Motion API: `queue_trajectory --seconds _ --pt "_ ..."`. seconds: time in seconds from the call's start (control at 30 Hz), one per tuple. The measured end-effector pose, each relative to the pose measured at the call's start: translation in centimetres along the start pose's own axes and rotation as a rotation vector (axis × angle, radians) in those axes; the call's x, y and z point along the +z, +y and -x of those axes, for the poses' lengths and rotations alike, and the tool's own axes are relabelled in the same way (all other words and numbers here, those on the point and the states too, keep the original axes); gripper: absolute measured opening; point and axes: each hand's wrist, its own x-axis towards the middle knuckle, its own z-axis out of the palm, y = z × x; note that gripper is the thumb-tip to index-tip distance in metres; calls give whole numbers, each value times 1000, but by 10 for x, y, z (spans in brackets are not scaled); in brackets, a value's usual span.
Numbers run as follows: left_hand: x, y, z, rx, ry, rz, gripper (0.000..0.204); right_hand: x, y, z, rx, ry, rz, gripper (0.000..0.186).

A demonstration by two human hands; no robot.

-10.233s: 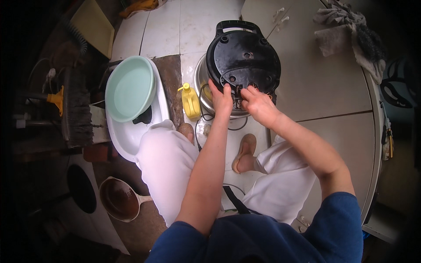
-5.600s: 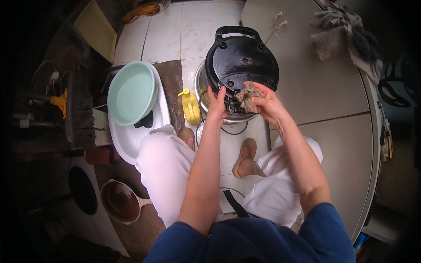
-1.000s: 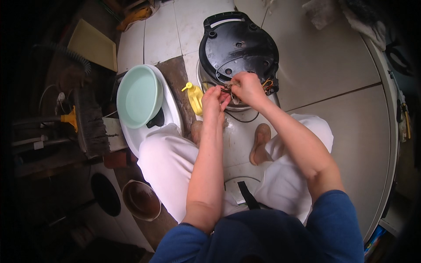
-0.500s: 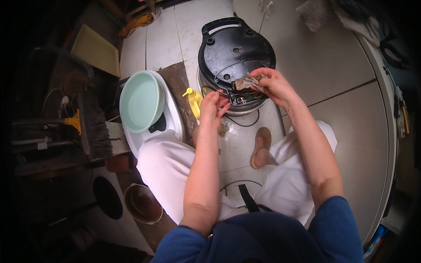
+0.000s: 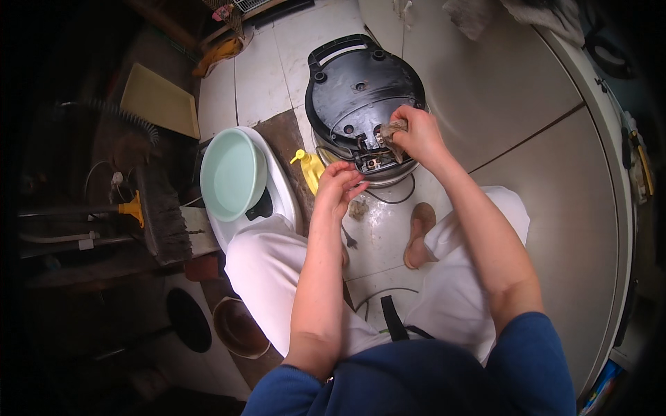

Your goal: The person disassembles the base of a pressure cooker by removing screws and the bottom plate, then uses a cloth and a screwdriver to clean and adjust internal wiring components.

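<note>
A round black appliance (image 5: pixel 371 87) with a looped handle lies with its footed, screw-holed side up. At its near edge is an exposed compartment (image 5: pixel 374 164) with metal contacts and wiring. My right hand (image 5: pixel 418 135) is closed on a crumpled grey-brown rag (image 5: pixel 393 132), pressed against the appliance just above that compartment. My left hand (image 5: pixel 338 187) is at the near-left edge of the appliance, fingers apart and holding nothing; whether the fingertips touch it I cannot tell. Beside it stands a yellow bottle (image 5: pixel 309 170) with a spout.
A pale green basin (image 5: pixel 232 173) sits in a white tub (image 5: pixel 288 208) to the left. A small brown wad (image 5: pixel 359 209) and a dark cord (image 5: pixel 399 201) lie on the tiled floor. Further left are a broom (image 5: pixel 163 208) and a brown bowl (image 5: pixel 239 326). A grey cabinet (image 5: pixel 534 187) borders the right.
My right hand has brought the rag down against the appliance near the compartment. My left hand has shifted slightly beside the near edge. The whole view has tilted a little.
</note>
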Motion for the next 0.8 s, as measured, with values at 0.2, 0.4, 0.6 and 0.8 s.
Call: queue_trajectory --seconds 0.2,0.4,0.6,0.8 --pt "1 -2 0 -9 17 34 26 -11 10 -2 -2 -107 -153 23" --pt "7 -4 5 -29 68 -12 29 -9 1 -1 -41 -261 -208 22" --pt "3 -11 15 14 85 16 33 33 -11 15 -176 -245 -60 23" --pt "31 -8 18 94 112 -64 44 48 2 16 -347 -194 237 11"
